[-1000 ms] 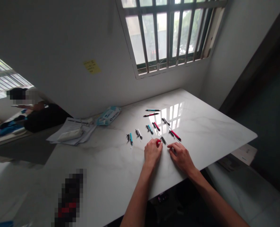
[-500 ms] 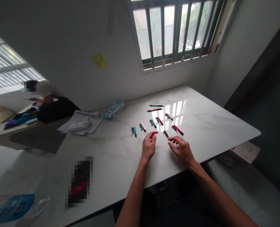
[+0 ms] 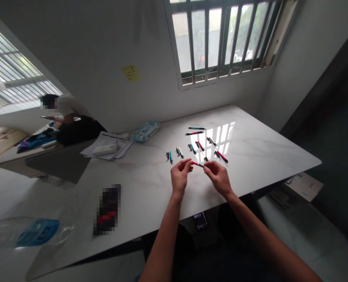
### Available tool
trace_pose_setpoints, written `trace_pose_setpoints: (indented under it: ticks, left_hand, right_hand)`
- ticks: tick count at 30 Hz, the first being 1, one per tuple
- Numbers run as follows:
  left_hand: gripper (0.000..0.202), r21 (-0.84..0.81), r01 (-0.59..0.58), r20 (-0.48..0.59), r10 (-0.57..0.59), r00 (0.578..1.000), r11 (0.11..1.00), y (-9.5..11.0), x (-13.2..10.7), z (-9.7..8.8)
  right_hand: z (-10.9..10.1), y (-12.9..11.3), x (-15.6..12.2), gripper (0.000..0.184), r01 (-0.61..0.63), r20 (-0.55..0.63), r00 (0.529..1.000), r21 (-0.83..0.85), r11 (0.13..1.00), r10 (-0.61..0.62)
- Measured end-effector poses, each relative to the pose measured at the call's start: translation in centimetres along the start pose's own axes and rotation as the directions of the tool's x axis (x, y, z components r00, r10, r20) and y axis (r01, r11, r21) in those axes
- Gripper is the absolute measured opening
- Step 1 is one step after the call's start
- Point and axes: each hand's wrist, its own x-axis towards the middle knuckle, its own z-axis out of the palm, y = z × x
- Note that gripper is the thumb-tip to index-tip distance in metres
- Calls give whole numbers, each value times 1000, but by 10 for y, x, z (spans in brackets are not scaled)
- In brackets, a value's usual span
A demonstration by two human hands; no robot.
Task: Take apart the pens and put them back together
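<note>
My left hand [image 3: 179, 175] and my right hand [image 3: 219, 176] are raised a little above the white marble table [image 3: 250, 156], both pinching the ends of a red pen [image 3: 196, 164] held between them. The left fingers grip its red part, the right fingers its dark end. Just beyond lie several pen parts in a row: a teal one [image 3: 170, 156], a white one [image 3: 179, 152], another teal one [image 3: 192, 148], red ones [image 3: 201, 145] [image 3: 222, 156]. Two whole pens [image 3: 195, 131] lie farther back.
A pack of wipes [image 3: 146, 131] and papers with a white case [image 3: 106, 147] lie at the table's back left. A blurred dark object [image 3: 107, 207] and a plastic bottle [image 3: 29, 233] are near left. Another person [image 3: 71, 121] sits far left. A barred window [image 3: 220, 35] is behind.
My left hand lifted the red pen part off the table. My right hand rose from the tabletop and took hold of its other end. The view shifted right and up.
</note>
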Motion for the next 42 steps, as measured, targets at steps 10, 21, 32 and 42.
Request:
trace_pose_setpoints:
  ticks: [10,21,32,42]
  left_hand:
    - [48,-138,278,187,-250,950,951,-21,-18,23]
    - [47,1,209,141,-207,968,978,-29,-7,6]
    - [11,615,-153,222,16,975,773,-24,5,15]
    - [11,781,-266,313,14,950,565,-27,17,45]
  right_hand:
    - [-11,-11,42,32,-86,-7,996,243,966,90]
    - [-46,0,40,26,80,-147,984,-132,988,-99]
    - [-79,29,24,15,293,46,935,-659,692,-352]
    - [-75,30,23,16,287,190,958,-707,647,-216]
